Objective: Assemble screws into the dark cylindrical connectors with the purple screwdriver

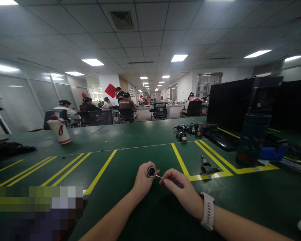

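Note:
My left hand [141,180] is closed around a round metal cylinder [151,172], whose open dark end faces up toward me. In my right hand [183,194], the fingers are closed on a thin screwdriver [178,183] with a purple handle. Its slim shaft points left and reaches the side of the cylinder; whether the tip touches it is too small to tell. To the right of my hands, a few dark metal cylindrical parts [206,167] lie inside a yellow taped corner on the green table [145,140].
Farther back lie cables with metal connectors [182,136]. A dark bottle [252,140] stands right, before a black screen-like panel [225,103]. A white cup [59,131] with a red strap leans at left. A pixelated patch hides the lower left. Several people sit beyond the table.

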### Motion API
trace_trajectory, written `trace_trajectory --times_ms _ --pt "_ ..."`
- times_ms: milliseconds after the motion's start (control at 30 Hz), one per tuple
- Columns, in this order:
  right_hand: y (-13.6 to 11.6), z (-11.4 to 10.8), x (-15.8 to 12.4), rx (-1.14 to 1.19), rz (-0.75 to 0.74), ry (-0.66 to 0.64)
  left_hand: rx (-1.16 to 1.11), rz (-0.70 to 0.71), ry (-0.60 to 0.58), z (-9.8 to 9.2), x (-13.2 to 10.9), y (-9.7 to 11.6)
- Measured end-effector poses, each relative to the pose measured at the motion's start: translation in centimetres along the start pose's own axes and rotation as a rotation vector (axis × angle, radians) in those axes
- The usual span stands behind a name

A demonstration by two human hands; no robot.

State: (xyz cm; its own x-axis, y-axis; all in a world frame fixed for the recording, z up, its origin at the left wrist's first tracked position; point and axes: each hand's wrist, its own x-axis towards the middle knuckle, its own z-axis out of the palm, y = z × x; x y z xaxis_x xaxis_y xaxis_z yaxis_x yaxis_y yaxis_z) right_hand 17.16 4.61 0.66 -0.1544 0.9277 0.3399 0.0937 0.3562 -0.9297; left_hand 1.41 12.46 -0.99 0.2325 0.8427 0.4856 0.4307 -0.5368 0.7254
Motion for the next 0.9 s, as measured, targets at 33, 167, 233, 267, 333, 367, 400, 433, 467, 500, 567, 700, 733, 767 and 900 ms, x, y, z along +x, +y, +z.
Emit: trace_trajectory --times_ms 33,167,233,267,333,367,400,433,467,500,567,700,733,767,900 --pt "0.07 -0.02 -0.01 -0.002 0.002 0.004 0.013 0.005 0.005 -0.04 -0.04 0.07" --pt "0.60 -0.09 0.12 0.033 0.016 0.000 0.021 0.014 0.005 -0.15 -0.12 0.24" --pt "0.85 -0.12 0.22 0.061 0.024 -0.005 0.005 0.014 -0.009 -0.15 -0.12 0.23" --pt "0.92 -0.13 0.24 0.073 0.027 -0.007 -0.004 0.014 -0.014 -0.13 -0.12 0.22" --pt "0.95 -0.12 0.22 0.084 0.029 -0.007 -0.021 0.010 -0.022 -0.12 -0.12 0.25" --pt "0.91 -0.10 0.17 0.084 0.030 -0.006 -0.029 0.007 -0.025 -0.12 -0.13 0.29" --pt "0.85 -0.09 0.10 0.083 0.032 -0.005 -0.035 0.003 -0.029 -0.13 -0.14 0.35" --pt "0.77 -0.09 0.04 0.080 0.033 -0.002 -0.039 0.000 -0.033 -0.14 -0.16 0.43" --pt "0.70 -0.09 -0.03 0.076 0.032 0.004 -0.042 -0.002 -0.036 -0.16 -0.18 0.51" --pt "0.63 -0.10 -0.07 0.072 0.030 0.011 -0.044 -0.004 -0.039 -0.18 -0.19 0.57" --pt "0.52 -0.13 -0.11 0.066 0.022 0.027 -0.048 -0.008 -0.044 -0.20 -0.20 0.60" --pt "0.40 -0.18 -0.07 0.056 0.009 0.038 -0.062 -0.020 -0.046 -0.08 -0.15 0.33" --pt "0.38 -0.18 -0.06 0.056 0.006 0.033 -0.067 -0.021 -0.046 -0.03 -0.13 0.26" --pt "0.37 -0.17 -0.05 0.058 0.003 0.027 -0.072 -0.020 -0.048 0.02 -0.11 0.21" --pt "0.43 -0.17 -0.03 0.075 -0.003 0.011 -0.090 -0.012 -0.066 0.14 -0.08 0.29"
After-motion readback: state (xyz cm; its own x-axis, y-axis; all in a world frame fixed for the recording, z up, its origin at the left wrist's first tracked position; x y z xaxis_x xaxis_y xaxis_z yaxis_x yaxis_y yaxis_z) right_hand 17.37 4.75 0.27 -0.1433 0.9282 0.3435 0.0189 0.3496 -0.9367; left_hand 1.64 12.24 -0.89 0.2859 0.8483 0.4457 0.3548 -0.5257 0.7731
